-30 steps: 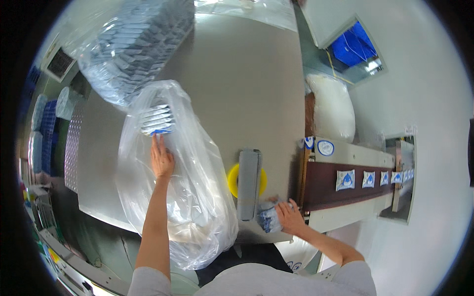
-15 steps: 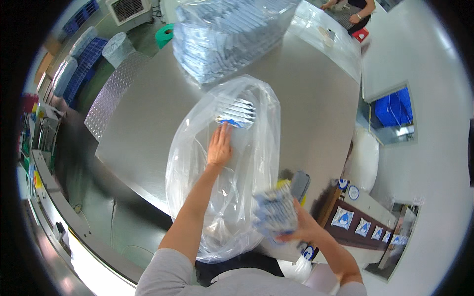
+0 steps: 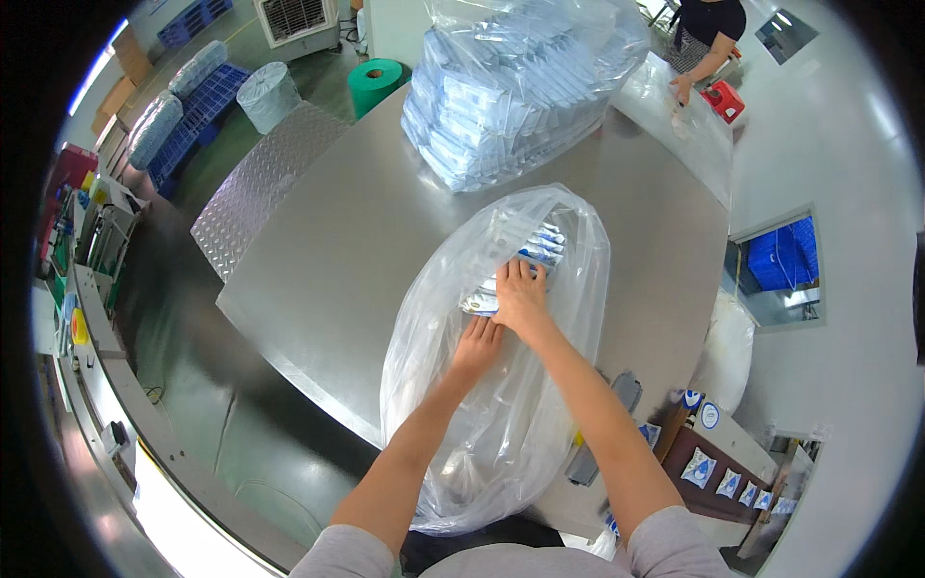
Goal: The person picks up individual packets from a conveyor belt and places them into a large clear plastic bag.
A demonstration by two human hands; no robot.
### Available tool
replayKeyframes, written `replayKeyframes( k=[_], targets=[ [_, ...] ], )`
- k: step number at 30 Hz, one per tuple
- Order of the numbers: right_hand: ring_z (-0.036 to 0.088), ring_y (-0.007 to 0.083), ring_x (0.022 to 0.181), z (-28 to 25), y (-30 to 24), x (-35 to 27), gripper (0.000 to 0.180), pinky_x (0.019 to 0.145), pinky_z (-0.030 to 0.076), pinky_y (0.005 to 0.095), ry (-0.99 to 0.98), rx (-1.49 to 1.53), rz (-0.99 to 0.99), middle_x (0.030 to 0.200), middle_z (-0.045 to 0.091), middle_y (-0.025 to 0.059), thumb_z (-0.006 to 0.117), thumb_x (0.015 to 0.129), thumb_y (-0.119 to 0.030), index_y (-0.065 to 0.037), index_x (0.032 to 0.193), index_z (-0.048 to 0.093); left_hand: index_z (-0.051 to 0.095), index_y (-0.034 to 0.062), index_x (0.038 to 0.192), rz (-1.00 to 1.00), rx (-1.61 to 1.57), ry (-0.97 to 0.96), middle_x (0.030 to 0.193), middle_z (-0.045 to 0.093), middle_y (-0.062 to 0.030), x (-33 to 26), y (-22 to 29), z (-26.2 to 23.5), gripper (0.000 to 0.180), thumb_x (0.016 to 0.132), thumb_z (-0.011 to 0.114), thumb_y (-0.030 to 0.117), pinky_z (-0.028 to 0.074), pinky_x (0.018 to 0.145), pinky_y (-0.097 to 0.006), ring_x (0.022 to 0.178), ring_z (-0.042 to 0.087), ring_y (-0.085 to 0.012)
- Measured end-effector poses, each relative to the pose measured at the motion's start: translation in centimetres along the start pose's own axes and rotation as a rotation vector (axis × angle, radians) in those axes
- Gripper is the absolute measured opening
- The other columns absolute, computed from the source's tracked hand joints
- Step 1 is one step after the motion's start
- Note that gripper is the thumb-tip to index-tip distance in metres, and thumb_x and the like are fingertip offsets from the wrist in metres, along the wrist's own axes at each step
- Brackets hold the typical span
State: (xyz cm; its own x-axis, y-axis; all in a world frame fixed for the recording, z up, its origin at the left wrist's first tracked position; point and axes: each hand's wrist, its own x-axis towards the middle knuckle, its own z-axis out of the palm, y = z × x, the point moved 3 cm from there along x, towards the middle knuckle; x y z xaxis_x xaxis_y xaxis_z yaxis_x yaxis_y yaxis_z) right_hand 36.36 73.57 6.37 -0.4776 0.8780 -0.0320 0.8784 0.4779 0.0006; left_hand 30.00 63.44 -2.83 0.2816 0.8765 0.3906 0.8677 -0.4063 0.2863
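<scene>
A large clear plastic bag (image 3: 568,279) lies open toward me on a steel table (image 3: 356,231). Both my forearms reach inside it. My right hand (image 3: 522,299) lies flat, fingers spread, on a stack of blue-and-white flat packets (image 3: 525,252) deep in the bag. My left hand (image 3: 476,345) sits just behind and below it, fingers together against the near edge of the packets.
A bigger clear bag full of the same packets (image 3: 520,77) lies at the table's far end. Another person (image 3: 708,39) works at the far right corner beside a red object (image 3: 725,101). A tape dispenser (image 3: 602,424) and a tray of small pouches (image 3: 727,477) sit at right.
My right hand carried a bundle of packets from beside the table into the bag and now presses it onto the stack. My left hand stayed inside the bag. The view swung left.
</scene>
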Motion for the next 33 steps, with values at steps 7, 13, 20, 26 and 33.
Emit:
replayKeyframes(
  k=[7,13,20,26,33],
  targets=[
    [0.046,0.0228,0.11,0.3,1.4,-0.2,0.087,0.093,0.033,0.0502,-0.073,0.045,0.067,0.112,0.049,0.0077,0.082,0.044,-0.021,-0.008,0.121,0.042,0.052,-0.004,0.107,-0.124,-0.091,-0.334,0.11,0.052,-0.0167,1.2,0.9,-1.4,0.034,0.077,0.05,0.012,0.038,0.095,-0.042,0.109,0.049,-0.0302],
    [0.039,0.0286,0.122,-6.1,1.6,-6.6,0.07,0.097,0.031,0.0519,0.169,0.302,0.076,0.119,0.048,0.0114,0.074,0.061,-0.02,-0.008,0.123,0.043,0.043,-0.0061,0.116,-0.095,-0.072,-0.163,0.113,0.047,-0.0228,0.2,0.0,-0.7,0.047,0.075,0.053,0.015,0.034,0.098,-0.045,0.11,0.045,-0.0381],
    [0.05,0.0306,0.083,-5.2,3.8,-34.4,0.016,0.076,0.041,0.0411,0.292,0.683,0.569,0.09,0.052,0.0139,0.059,0.077,-0.011,-0.005,0.09,0.051,0.036,-0.0034,0.123,-0.139,0.026,-0.249,0.117,0.045,-0.0214,0.5,0.2,-0.6,0.063,0.07,0.062,0.017,0.026,0.104,-0.047,0.116,0.039,-0.0374],
    [0.054,0.0298,0.081,1.8,1.0,-50.5,0.016,0.073,0.045,0.0403,-0.246,0.403,0.636,0.084,0.052,0.0136,0.054,0.082,-0.02,-0.004,0.083,0.055,0.035,-0.0061,0.122,-0.196,0.008,-0.305,0.112,0.045,-0.0221,0.5,0.2,-0.8,0.064,0.066,0.061,0.011,0.026,0.102,-0.047,0.115,0.038,-0.0386],
    [0.054,0.0289,0.077,2.3,0.8,-51.4,0.016,0.066,0.045,0.04,-0.067,0.412,0.676,0.079,0.051,0.0117,0.057,0.079,-0.02,-0.005,0.079,0.053,0.035,-0.0085,0.125,-0.169,0.055,-0.274,0.124,0.041,-0.0281,0.2,0.4,0.0,0.062,0.07,0.055,0.01,0.025,0.104,-0.049,0.121,0.034,-0.0426]
  ],
)
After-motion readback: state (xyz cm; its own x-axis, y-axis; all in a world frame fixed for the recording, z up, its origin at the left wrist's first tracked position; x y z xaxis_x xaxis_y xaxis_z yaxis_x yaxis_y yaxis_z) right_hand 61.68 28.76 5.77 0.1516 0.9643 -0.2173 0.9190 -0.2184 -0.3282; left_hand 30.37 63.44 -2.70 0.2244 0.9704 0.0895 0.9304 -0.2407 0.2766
